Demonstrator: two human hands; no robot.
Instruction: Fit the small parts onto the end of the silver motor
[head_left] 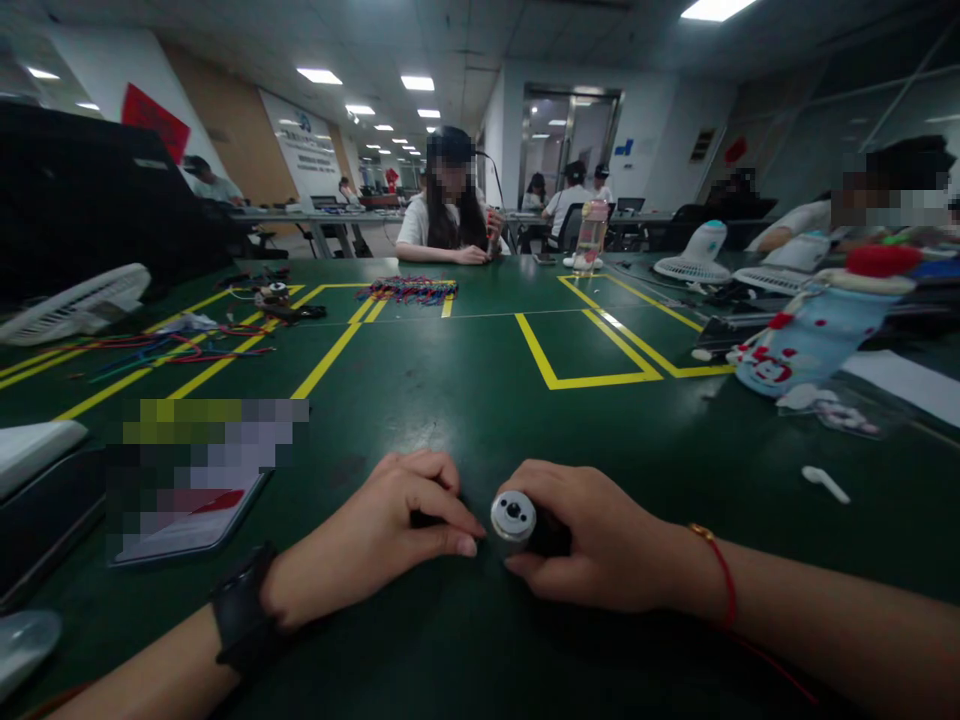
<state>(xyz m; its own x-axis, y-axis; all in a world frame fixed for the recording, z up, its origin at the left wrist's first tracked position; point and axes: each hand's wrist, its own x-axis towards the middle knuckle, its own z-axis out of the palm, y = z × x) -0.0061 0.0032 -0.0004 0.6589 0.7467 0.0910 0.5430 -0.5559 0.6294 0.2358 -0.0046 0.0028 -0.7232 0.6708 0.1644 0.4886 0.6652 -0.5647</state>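
My right hand (600, 540) is wrapped around a silver metal cylinder (514, 518) standing upright on the green table. Its round end faces up and shows small dark holes, one at the middle. The palm hides part of its side. Just left of the cylinder is my left hand (405, 515), its fingers curled and the thumb close against the index finger. Nothing shows between those fingertips, which are apart from the cylinder. A dark watch (246, 610) is on my left wrist, and a red string bracelet (724, 575) on my right.
Left lie a clear plastic sleeve (202, 530) and loose coloured wires (195, 345). A wire bundle (412, 290) lies farther back. Right are a blue bottle (817, 330), a white earbud (825, 483) and small fans (694, 255). A person (450, 215) sits opposite. Yellow tape (600, 382) marks the table.
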